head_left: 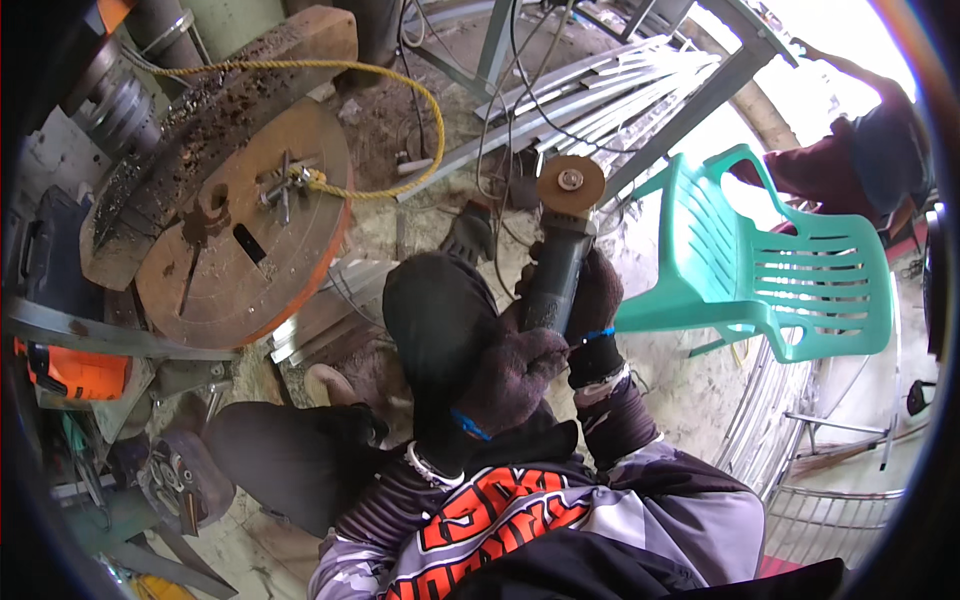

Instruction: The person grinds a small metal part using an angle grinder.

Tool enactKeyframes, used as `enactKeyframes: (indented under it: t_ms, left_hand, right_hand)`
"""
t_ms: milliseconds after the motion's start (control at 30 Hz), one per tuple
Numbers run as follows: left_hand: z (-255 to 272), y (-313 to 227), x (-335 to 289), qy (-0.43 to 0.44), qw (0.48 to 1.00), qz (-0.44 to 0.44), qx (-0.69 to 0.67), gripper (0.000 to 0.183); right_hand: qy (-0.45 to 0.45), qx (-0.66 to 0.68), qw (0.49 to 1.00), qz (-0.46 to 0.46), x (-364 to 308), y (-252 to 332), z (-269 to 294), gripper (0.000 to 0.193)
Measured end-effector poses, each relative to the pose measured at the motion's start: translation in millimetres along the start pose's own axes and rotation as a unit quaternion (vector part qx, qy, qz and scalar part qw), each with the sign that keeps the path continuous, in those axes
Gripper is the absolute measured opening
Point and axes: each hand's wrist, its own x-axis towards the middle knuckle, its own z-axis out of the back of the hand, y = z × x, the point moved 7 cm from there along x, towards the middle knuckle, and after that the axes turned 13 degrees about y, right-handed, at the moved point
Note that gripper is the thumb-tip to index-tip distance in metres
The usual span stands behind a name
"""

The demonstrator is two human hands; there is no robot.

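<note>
An angle grinder (556, 270) with a dark body and a round brown disc (571, 184) points away from me above my lap. Wrapped around its body from the right side is my right hand (598, 298), in a dark knitted glove with a blue cuff. My left hand (514, 378), gloved the same way, closes on the grinder's near end. Some fingers of both hands are hidden by the tool and by each other. The disc touches nothing that I can see.
A rusty round-topped drill press table (255, 225) stands at left, with a yellow rope (425, 95) looping from it. Metal bars (580, 90) lie beyond the grinder. At right are a green plastic chair (740, 250) and another person (850, 165). Cables hang near the disc.
</note>
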Motion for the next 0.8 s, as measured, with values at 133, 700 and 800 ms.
enactKeyframes:
  t_ms: [133,700,800]
  left_hand:
    - [1.7,3.1,3.6,-0.002,0.995,-0.037,0.094,0.011]
    - [4.6,-11.2,0.0,-0.008,0.988,-0.071,0.137,0.013]
    - [4.1,-2.7,-2.6,0.006,0.992,-0.036,0.123,0.012]
  right_hand:
    - [-0.024,0.025,0.999,0.003,-0.6,-2.6,-1.0,0.070]
    - [-0.022,0.048,0.997,-0.048,4.1,-12.2,-8.1,0.066]
    - [0.020,-0.082,0.994,-0.072,-0.6,-16.1,-12.4,0.059]
